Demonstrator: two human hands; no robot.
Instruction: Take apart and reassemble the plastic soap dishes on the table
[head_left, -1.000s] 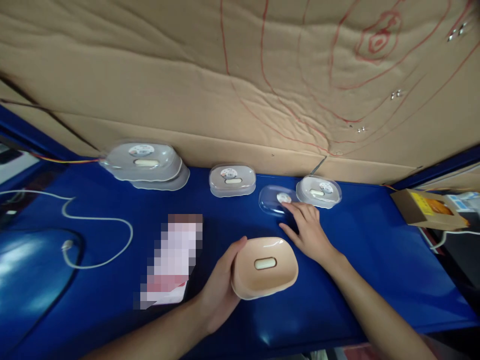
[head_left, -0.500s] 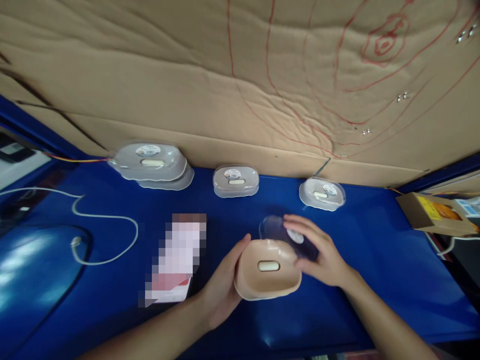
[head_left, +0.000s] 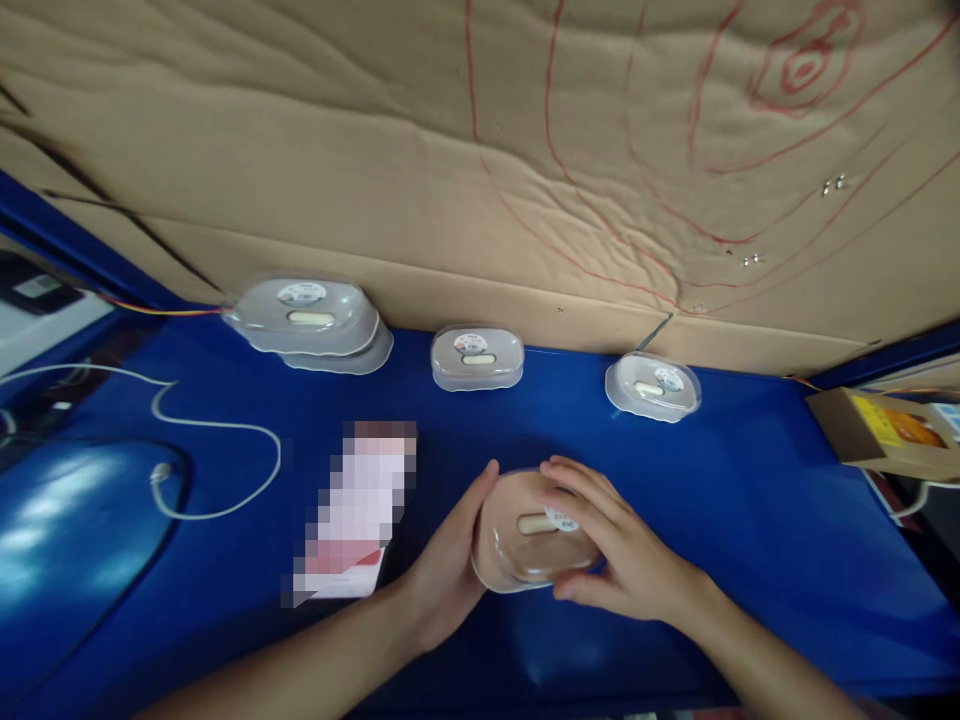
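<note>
A beige oval plastic box (head_left: 499, 545) with a pale slot-shaped piece in its floor stands before me at the front of the blue table. Around its left side my left hand (head_left: 455, 560) is wrapped, thumb along the far left rim. My right hand (head_left: 611, 535) grips a clear plastic lid (head_left: 525, 495) by its right part, fingers over the far edge and thumb at the near edge. The lid bears a white round sticker (head_left: 561, 518) and now lies over the box's opening. Whether it is fully seated I cannot tell.
Lidded grey boxes stand along the cardboard wall (head_left: 337, 180): a stack (head_left: 300, 325) left, one box (head_left: 477, 370) in the middle, another (head_left: 652, 388) right. A phone (head_left: 360, 510) lies left of my hands, a white cable (head_left: 225, 425) beyond it. A cardboard carton (head_left: 862, 430) sits far right.
My right hand has brought the clear lid left and down from behind the box onto its top. My left hand still holds the box. The view has shifted slightly.
</note>
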